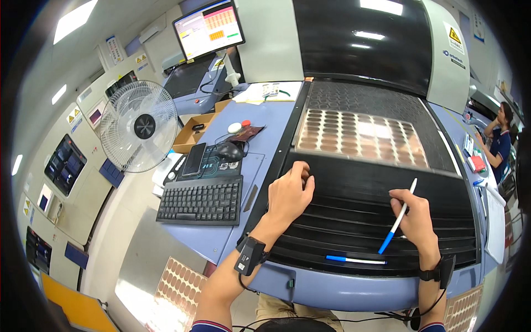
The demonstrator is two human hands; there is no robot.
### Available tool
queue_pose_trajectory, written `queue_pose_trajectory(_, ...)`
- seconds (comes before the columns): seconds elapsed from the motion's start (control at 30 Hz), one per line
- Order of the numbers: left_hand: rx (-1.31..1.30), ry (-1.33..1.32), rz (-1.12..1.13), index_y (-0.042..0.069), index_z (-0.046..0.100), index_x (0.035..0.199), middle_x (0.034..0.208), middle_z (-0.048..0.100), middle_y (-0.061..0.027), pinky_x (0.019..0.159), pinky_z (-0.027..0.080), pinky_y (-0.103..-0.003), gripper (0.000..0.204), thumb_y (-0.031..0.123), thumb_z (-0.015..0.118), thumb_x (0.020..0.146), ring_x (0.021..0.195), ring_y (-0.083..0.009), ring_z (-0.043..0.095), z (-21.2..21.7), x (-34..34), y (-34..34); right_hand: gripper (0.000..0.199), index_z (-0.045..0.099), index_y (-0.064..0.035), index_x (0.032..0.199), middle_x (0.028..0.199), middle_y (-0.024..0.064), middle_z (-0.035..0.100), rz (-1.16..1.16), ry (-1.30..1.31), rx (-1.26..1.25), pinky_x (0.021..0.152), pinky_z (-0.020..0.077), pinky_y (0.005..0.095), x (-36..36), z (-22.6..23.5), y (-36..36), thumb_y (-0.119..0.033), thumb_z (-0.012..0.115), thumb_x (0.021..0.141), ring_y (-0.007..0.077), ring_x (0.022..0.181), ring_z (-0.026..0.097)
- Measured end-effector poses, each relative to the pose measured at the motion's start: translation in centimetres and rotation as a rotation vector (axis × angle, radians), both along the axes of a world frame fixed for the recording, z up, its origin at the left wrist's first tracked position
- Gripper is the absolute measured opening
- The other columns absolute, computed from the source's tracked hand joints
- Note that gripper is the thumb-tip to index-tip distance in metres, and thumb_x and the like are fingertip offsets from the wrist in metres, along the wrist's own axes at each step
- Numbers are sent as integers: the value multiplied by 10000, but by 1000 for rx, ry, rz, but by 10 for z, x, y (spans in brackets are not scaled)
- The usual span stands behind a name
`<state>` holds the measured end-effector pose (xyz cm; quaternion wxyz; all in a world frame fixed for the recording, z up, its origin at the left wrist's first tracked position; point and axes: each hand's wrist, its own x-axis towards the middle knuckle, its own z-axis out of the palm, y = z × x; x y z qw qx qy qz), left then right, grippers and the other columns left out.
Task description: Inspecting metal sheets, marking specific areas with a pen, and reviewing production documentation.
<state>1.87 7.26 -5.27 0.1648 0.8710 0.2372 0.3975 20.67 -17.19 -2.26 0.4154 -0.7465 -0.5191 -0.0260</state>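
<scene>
My right hand is closed around a white pen with a blue end, slanted with its white end up. A second white-and-blue pen lies on the ribbed black front of the machine below. Over the left side of this black surface, my left hand is loosely curled, with nothing visible in it. Just beyond both hands rests a flat panel with rows of copper-coloured oval shapes, lying on the dark perforated machine bed. Light glares off part of the panel.
Left of the bed sit a black keyboard, a mouse and a phone. A fan and a monitor stand beyond. Another copper-patterned panel is low at left. A person is at far right.
</scene>
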Motion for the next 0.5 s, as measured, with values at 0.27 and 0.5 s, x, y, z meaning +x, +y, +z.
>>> queue_pose_trajectory(0.27,91,380,214,-35,512,1235,1113,609,-219,765,532,-480,562,334,688,851,893,-406,661,-23,-6,9,215,638,81,1061,877,234,708,-31,225,-18,745,542,352,34,-26,7,-46,643,888,298,846,730)
queue_pose_trajectory(0.5,164,213,395,-22,599,1038,1000,636,-193,770,515,-447,405,306,696,819,884,-366,666,-21,3,7,450,564,12,1280,929,113,642,22,-51,-136,787,489,305,57,-52,12,-75,703,861,186,857,624)
